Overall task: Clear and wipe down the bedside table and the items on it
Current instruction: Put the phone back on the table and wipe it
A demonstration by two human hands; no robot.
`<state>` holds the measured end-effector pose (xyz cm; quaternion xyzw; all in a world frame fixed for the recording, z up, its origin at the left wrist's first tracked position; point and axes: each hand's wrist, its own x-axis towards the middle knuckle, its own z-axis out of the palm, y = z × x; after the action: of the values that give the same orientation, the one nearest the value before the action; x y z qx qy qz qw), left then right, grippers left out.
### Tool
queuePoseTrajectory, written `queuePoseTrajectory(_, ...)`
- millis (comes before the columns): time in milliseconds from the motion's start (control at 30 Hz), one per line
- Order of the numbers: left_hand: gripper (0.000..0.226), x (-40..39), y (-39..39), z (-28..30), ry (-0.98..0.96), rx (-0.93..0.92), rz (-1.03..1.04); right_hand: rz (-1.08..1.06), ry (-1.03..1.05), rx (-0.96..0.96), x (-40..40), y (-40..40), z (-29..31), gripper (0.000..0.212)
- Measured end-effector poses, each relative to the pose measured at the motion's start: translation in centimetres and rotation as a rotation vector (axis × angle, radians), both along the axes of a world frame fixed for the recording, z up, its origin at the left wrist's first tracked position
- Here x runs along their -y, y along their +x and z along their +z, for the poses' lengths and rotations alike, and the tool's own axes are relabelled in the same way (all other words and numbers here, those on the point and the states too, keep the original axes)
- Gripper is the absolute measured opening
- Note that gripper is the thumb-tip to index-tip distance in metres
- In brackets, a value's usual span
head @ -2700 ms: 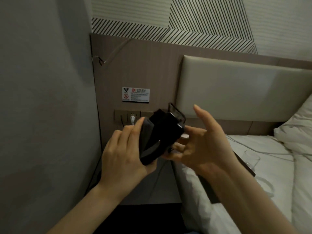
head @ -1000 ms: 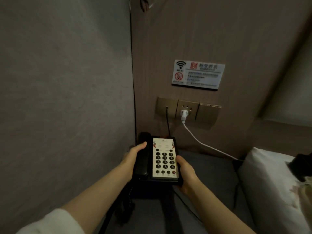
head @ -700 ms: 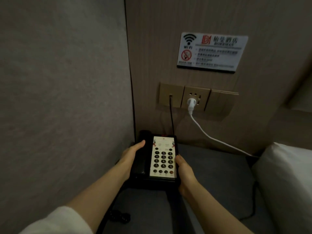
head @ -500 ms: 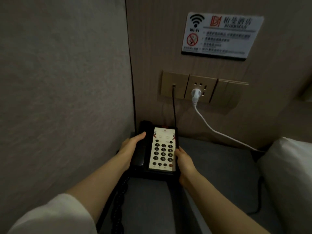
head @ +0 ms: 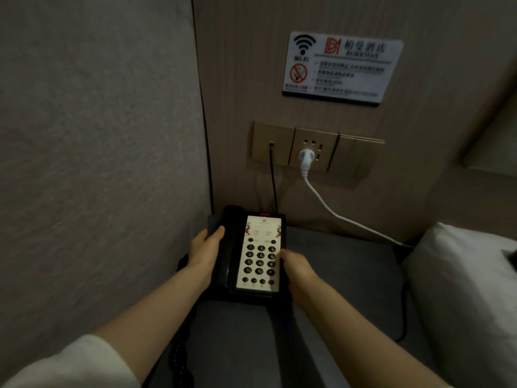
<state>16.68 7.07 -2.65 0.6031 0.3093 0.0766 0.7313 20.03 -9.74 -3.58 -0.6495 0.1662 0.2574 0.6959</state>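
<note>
A black desk telephone (head: 251, 256) with a white keypad panel sits at the back left corner of the grey bedside table (head: 344, 278), its handset in the cradle. My left hand (head: 205, 254) grips the phone's left side along the handset. My right hand (head: 296, 271) grips its right edge by the keypad. The coiled handset cord (head: 180, 357) hangs down at the left, under my left forearm.
The grey wall (head: 98, 149) stands close on the left. On the wood panel behind are a Wi-Fi sign (head: 342, 65) and sockets (head: 313, 148) with a white plug and cable (head: 335, 211) and a black phone line. A white pillow (head: 464, 289) lies at right.
At first both hands held a dark object above the bed. Since then they have gripped the telephone on the table; over the last second the phone has shifted slightly toward the back corner.
</note>
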Motion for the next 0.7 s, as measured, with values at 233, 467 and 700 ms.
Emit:
queuePoseTrajectory(233, 0.024, -0.2, -0.2, 0.4, 0.110, -0.027, 0.046, 0.059, 0.050, -0.046, -0.6, -0.5, 0.0, 0.026)
queuePoseTrajectory(467, 0.042, -0.7, 0.2, 0.7, 0.241, -0.059, 0.115, 0.095, -0.042, -0.015, 0.9, -0.8, 0.8, 0.028)
queuePoseTrajectory(700, 0.042, -0.4, -0.4, 2.5, 0.312, -0.007, 0.204, 0.348, -0.483, 0.205, 5.4, -0.8, 2.2, 0.024)
